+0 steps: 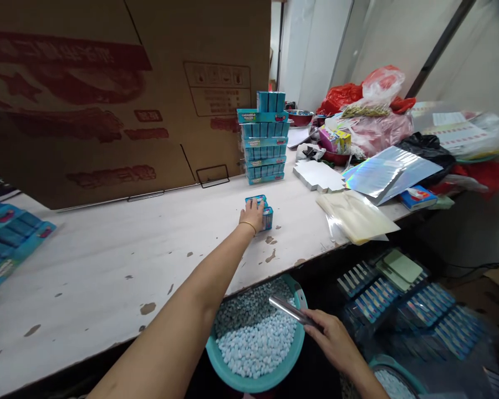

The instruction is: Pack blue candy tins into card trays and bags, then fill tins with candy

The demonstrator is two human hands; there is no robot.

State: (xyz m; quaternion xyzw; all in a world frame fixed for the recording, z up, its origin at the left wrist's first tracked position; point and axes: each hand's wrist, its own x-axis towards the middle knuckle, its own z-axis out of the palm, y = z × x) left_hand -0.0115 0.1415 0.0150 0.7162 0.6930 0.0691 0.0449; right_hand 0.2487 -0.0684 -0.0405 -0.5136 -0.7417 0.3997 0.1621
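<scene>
My left hand (253, 215) reaches far out across the white table (108, 260) and closes on a small blue box (261, 210) lying there. A thin gold bangle sits on that wrist. My right hand (330, 335) is low, below the table edge, gripping a shiny metal scoop (289, 308) over a teal basin (233, 371). The basin is full of small pale blue and white candies (255, 332). Behind the small box stands a tall stack of blue candy boxes (264, 138).
A big brown carton (108, 94) walls off the back left. More blue boxes (8, 238) lie at the left edge. Holographic sheets (388, 172), clear bags (357, 216) and red plastic bags (370, 94) crowd the right. Trays of blue packets (399, 299) sit below.
</scene>
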